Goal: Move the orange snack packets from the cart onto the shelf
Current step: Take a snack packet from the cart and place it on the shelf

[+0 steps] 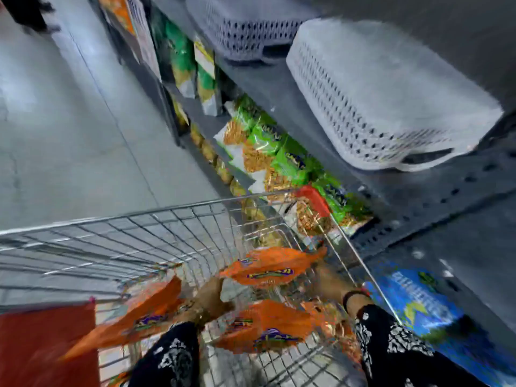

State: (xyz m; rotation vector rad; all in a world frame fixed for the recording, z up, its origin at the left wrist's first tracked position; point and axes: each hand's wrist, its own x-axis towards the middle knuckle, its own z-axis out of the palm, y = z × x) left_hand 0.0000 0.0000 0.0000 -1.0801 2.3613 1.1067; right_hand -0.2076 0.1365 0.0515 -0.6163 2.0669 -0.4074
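The view is motion-blurred. An orange snack packet (272,268) is held above the wire cart (139,216). My left hand (212,297) grips its left end. My right hand (329,277) is at its right end, with the fingers partly hidden behind the packet. A second orange packet (268,328) lies lower in the cart between my forearms. A third orange packet (145,314) leans tilted in the cart to the left of my left wrist. The dark grey shelf (307,113) runs along the right of the cart.
Green and gold snack bags (268,138) fill the lower shelf beside the cart. Two white perforated baskets (391,101) (251,32) sit on the shelf above. Blue packets (418,305) lie at lower right. A red flap (47,344) hangs at the cart's left. A person (25,12) stands far up the aisle.
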